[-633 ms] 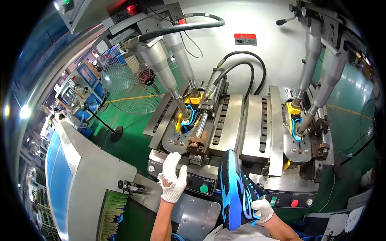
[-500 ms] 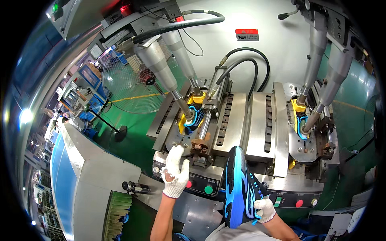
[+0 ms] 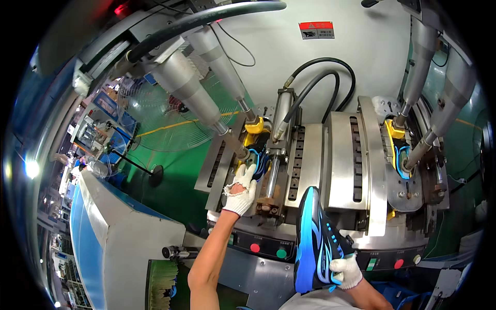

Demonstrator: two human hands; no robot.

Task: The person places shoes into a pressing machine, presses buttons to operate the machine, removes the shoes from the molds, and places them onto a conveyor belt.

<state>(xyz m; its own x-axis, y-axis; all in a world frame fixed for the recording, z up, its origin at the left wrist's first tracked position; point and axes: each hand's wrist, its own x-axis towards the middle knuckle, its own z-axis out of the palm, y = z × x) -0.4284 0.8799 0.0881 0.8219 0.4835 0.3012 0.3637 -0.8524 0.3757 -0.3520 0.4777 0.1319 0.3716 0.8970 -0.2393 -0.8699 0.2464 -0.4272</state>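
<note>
My right hand [image 3: 346, 272], in a white knit glove, grips a black and blue sneaker [image 3: 310, 248] by its heel end. The sneaker stands on end, toe up, with its blue-edged sole facing left. My left hand [image 3: 241, 190], gloved with a torn patch on its back, reaches into the left station of the press machine [image 3: 309, 160]. Its fingers are stretched out beside a second black and blue shoe [image 3: 257, 157], clamped under metal rods there; contact cannot be made out. Another such shoe [image 3: 402, 157] sits clamped in the right station.
Metal press rods [image 3: 217, 126] slant down over the left station. Black hoses [image 3: 330, 77] loop behind the middle plates. Along the machine's front run a red button [image 3: 254, 248] and a green button [image 3: 281, 253]. A grey and blue cabinet [image 3: 119, 227] stands at left, near a floor fan [image 3: 155, 111].
My left hand has moved forward from above the control panel to the shoe in the left station. The right hand keeps its grip on the sneaker. The head view has shifted slightly.
</note>
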